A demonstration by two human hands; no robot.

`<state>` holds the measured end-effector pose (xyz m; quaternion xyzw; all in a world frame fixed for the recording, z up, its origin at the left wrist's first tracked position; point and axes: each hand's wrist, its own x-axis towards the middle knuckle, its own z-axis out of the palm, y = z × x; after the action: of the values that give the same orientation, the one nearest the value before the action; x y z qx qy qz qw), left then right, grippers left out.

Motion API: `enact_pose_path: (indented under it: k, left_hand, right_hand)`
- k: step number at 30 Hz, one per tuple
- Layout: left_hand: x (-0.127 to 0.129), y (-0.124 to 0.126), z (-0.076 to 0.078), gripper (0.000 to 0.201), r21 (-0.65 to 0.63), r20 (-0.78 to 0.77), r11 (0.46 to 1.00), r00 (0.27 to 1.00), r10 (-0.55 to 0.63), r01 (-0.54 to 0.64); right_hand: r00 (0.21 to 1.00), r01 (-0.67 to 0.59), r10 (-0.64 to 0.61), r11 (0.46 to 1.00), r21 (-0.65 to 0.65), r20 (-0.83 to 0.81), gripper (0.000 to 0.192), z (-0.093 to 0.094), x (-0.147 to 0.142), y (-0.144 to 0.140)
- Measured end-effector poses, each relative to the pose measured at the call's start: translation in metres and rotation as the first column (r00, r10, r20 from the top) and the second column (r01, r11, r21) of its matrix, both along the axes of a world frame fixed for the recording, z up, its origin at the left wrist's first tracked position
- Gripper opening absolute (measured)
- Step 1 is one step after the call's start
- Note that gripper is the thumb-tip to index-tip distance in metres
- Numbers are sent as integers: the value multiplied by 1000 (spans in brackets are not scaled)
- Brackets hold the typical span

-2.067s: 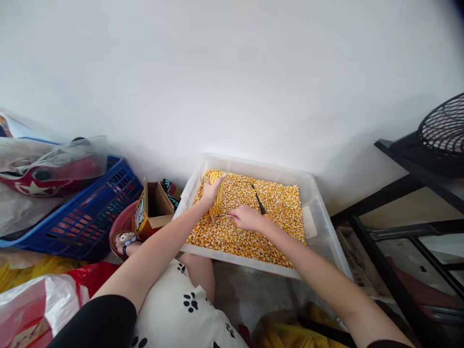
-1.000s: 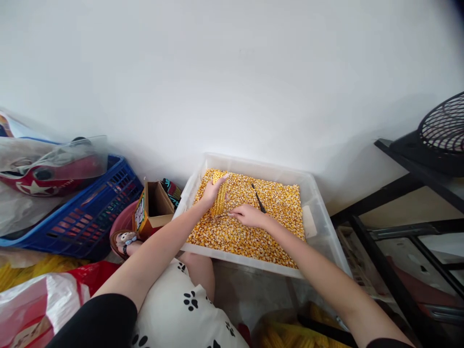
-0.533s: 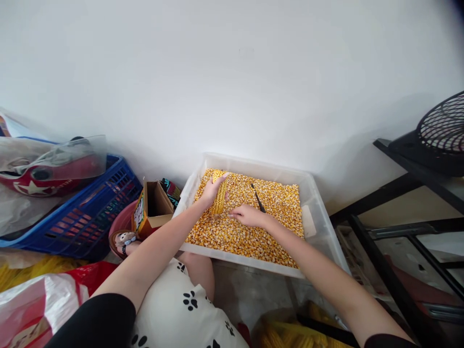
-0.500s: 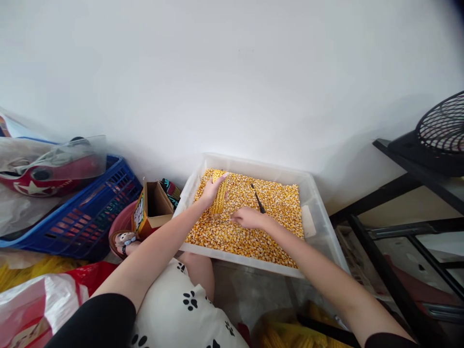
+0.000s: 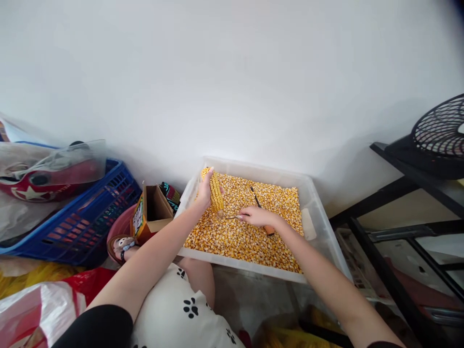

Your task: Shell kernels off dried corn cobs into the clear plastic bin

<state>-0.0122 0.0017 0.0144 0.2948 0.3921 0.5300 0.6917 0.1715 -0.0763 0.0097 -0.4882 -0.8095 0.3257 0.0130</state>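
My left hand (image 5: 205, 191) is wrapped round a yellow corn cob (image 5: 216, 193) that still bears rows of kernels. The cob tilts, its lower end just above the loose corn kernels (image 5: 217, 237) in a translucent plastic tub (image 5: 253, 271). Pinched in my right hand (image 5: 255, 216) is a thin, dark, pointed tool (image 5: 232, 217); its tip is close to the cob's lower end, and whether they touch I cannot tell. Partly under my right wrist, a second tool with a black shaft (image 5: 255, 197) and an orange-brown handle (image 5: 269, 230) lies on the kernels.
Left of the tub are an open cardboard box (image 5: 156, 208), a pink basin (image 5: 119, 217) and a blue crate (image 5: 72, 217) holding a red helmet (image 5: 39, 186). A black metal frame (image 5: 398, 227) with a fan (image 5: 440, 128) stands at right. A white wall rises behind.
The cob has tilted, its upper end swinging left with my left hand. My right hand has shifted slightly right, and the thin tool in it now shows. The lying tool's handle has come into view.
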Motion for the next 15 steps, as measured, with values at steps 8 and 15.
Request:
enact_pose_path:
  k: [8, 15]
  left_hand:
    - [-9, 4, 14, 44, -124, 184, 992, 983, 5, 18]
    - [-3, 0, 19, 43, -166, 177, 986, 984, 30, -1]
  right_hand:
    - [790, 210, -266, 964, -164, -552, 25, 44, 10, -7]
    - [255, 466, -443, 835, -292, -860, 33, 32, -24, -10]
